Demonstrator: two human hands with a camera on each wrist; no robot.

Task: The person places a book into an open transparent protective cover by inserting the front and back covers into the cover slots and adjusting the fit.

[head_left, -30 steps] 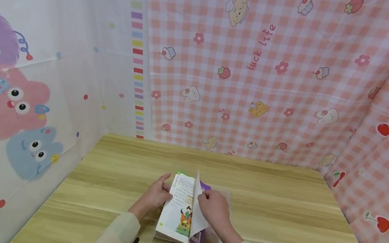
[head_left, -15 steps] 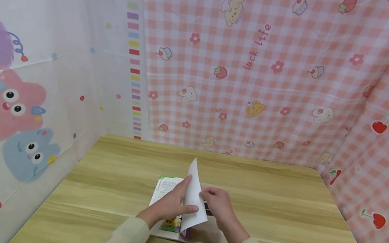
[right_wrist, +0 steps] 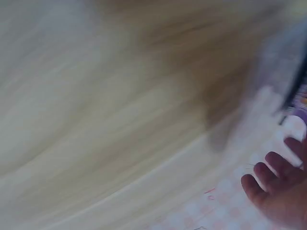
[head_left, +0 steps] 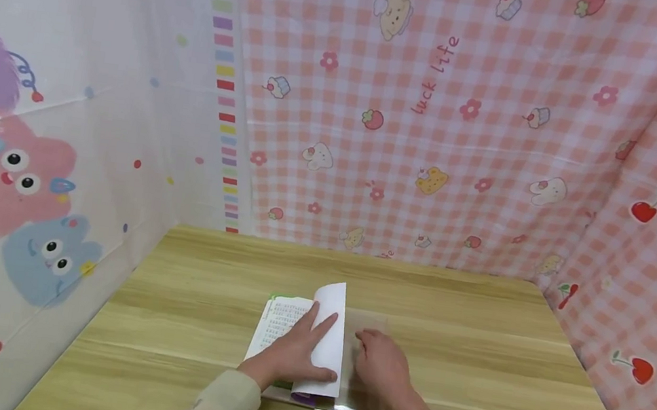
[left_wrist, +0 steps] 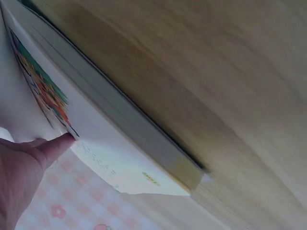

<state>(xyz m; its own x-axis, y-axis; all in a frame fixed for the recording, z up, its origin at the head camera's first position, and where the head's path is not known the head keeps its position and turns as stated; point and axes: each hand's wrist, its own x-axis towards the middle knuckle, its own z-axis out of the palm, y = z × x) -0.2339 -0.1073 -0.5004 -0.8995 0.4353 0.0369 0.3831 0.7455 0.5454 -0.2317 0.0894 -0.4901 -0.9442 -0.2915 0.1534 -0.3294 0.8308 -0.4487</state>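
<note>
An open book [head_left: 284,312] with printed pages lies on the table, slightly left of the head view's middle. Its raised white sheet [head_left: 330,352] leans over the right side, and purple cover [head_left: 302,399] peeks out below. My left hand [head_left: 294,355] rests on the white sheet with thumb and fingers spread. From the left wrist view, a fingertip touches the page beside a colourful picture [left_wrist: 45,84]. Clear plastic film [head_left: 350,392] extends from the book's right side. Over that film is my right hand [head_left: 385,369], its fingers loosely bent and separate in the right wrist view.
The wood-grain table [head_left: 488,354] spreads out on both sides of the book. Behind it hangs a pink checked cloth [head_left: 400,221], and a white cartoon-printed cloth [head_left: 148,121] covers the left side.
The white sheet, earlier raised upright and pinched by my right hand, now leans further right. My left hand has moved from the book's left edge onto the sheet; the right hand has withdrawn rightward.
</note>
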